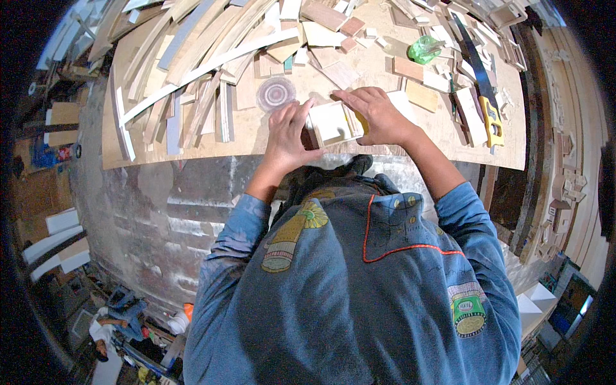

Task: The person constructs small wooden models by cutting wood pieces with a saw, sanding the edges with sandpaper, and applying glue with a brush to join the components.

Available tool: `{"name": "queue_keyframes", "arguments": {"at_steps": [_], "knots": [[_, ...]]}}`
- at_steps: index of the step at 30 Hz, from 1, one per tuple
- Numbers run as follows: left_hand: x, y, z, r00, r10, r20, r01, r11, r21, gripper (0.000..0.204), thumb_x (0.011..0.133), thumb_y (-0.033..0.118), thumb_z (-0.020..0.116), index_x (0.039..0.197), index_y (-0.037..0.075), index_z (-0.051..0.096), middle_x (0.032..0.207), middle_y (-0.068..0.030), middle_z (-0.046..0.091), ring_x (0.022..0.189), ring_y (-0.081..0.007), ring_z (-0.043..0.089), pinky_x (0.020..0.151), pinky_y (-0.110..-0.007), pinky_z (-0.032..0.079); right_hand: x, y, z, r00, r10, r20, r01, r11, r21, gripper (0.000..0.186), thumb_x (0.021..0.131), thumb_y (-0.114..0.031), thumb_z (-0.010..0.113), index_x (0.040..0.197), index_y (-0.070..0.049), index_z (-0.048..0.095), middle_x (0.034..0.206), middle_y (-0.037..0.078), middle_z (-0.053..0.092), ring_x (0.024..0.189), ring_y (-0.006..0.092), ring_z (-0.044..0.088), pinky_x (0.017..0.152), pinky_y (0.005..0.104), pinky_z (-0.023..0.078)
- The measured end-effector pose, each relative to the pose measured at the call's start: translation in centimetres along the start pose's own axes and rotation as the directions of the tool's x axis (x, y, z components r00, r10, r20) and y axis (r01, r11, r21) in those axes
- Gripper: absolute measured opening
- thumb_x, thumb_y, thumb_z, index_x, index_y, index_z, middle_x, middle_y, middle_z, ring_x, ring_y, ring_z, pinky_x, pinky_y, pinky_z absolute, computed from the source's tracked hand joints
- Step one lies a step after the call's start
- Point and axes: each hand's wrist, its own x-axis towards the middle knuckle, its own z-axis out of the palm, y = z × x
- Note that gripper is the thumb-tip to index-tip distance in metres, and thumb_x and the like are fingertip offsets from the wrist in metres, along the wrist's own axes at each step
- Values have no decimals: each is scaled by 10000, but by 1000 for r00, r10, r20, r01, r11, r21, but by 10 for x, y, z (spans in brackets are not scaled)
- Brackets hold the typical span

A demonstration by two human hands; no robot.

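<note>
A small pale wooden box-like piece [335, 124] is between my two hands, over the near part of the workbench. My left hand [289, 133] grips its left end, thumb low and fingers on top. My right hand [378, 115] is closed round the right end, with the fingertips along the upper edge. Something yellow shows beside the right palm, too small to make out. Just beyond my left hand lies a round disc with concentric rings [276, 94]. A flat white piece [402, 106] rests behind my right hand.
Long wooden strips [212, 67] are heaped on the bench's left side. Several offcuts [324, 16] lie at the back, near a green object [423, 49]. A handsaw with a yellow handle [491, 122] lies at the right. Another person [110, 328] is at the lower left.
</note>
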Motion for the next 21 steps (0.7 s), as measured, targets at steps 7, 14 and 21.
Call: {"name": "queue_keyframes", "arguments": {"at_steps": [7, 14, 21], "knots": [[-1, 4, -4, 1000, -2, -4, 2, 1000, -15, 1062, 512, 295, 873, 1429, 103, 371, 1302, -174, 508, 1271, -361, 413, 1096, -472, 276, -1, 1, 3, 1000, 22, -16, -22, 999, 25, 1138, 475, -160, 825, 1491, -184, 311, 1263, 133, 560, 1192, 360, 488, 1068, 461, 336], [-2, 6, -8, 1000, 5, 4, -5, 999, -36, 1062, 531, 305, 868, 1436, 83, 360, 1326, -168, 498, 1291, -355, 401, 1118, -466, 259, -4, 4, 7, 999, 42, -19, -41, 997, 61, 1158, 483, -159, 827, 1506, -181, 286, 1369, 97, 523, 1231, 345, 469, 1092, 445, 323], [-5, 9, -8, 999, -31, 20, 31, 999, -10, 1062, 541, 334, 859, 1441, 84, 355, 1330, -172, 489, 1294, -360, 397, 1123, -470, 251, -4, 4, 8, 997, 6, -74, 0, 996, 84, 1125, 508, -208, 849, 1497, -195, 313, 1316, 102, 563, 1205, 351, 496, 1067, 464, 329]]}}
